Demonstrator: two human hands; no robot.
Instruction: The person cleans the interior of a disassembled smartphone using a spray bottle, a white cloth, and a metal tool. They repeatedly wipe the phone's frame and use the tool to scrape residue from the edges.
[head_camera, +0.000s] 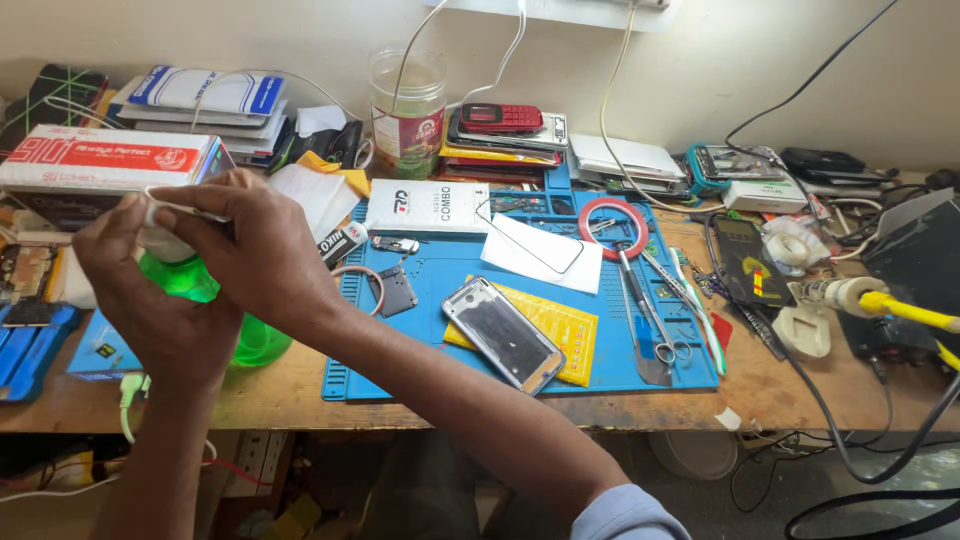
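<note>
A long wooden table (780, 395) held all the things. On it lay a big blue mat (600, 375). Near the left edge of the mat stood a green bottle (250, 340) with a white top (165, 243), close to the front edge of the table.

Both hands were on that bottle. The left hand (150, 300) was wrapped tight around its neck and upper part. The right hand (255, 250) had reached across from the right, and its fingers (190, 215) were pinched shut on the white top.

A phone without its screen (503, 335) lay in the middle of the mat, on a yellow sheet (570, 335). A ring of red tape (613, 228) sat farther back. Small scissors (665, 335) lay just right of the yellow sheet.
</note>
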